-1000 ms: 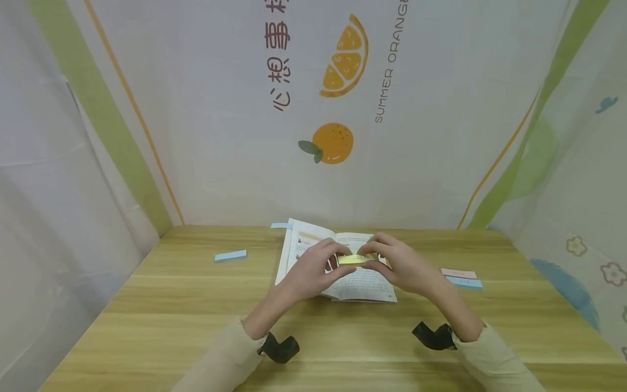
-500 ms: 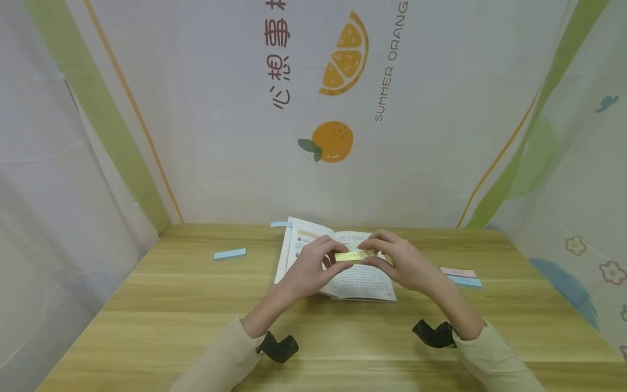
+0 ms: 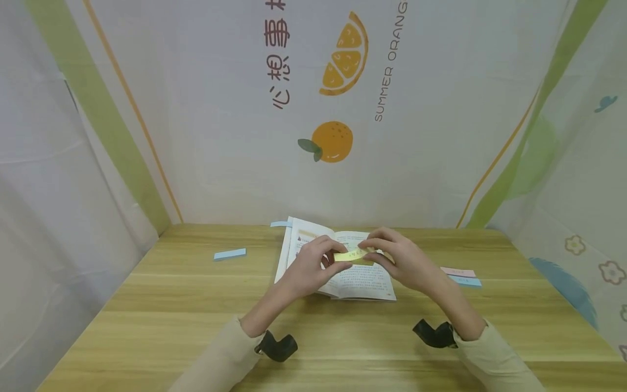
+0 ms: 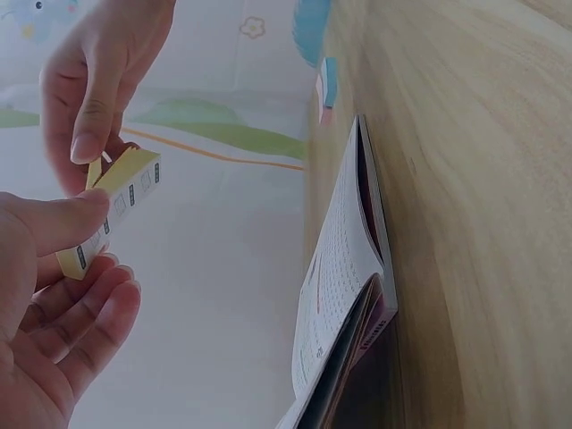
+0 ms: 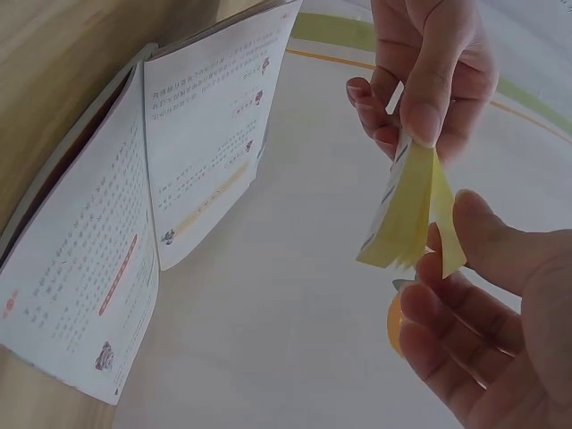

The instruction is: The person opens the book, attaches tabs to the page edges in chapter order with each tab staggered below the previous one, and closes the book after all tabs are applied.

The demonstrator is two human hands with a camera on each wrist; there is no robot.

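Above the open book (image 3: 364,286), my left hand (image 3: 308,268) grips one end of a yellow sticky note pad (image 5: 402,214) between thumb and fingers. My right hand (image 3: 409,262) pinches the free end of the pad's top sheet (image 5: 447,232). That sheet stands away from the pad at the right end and still meets it under the left thumb. Printed marks show on the pad's pale underside in the left wrist view. Some handwriting-like marks appear on the yellow sheet in the head view.
A blue sticky pad (image 3: 230,254) lies on the wooden table (image 3: 171,310) to the left. Pink (image 3: 459,271) and blue (image 3: 466,281) pads lie together at the right. A blue tab (image 3: 281,224) sticks out of the book's left page. A printed curtain (image 3: 235,163) stands behind the table.
The top sheet's right end has lifted and bent away from the pad in my right hand. Both hands have shifted only slightly, and the pad has tilted a little.
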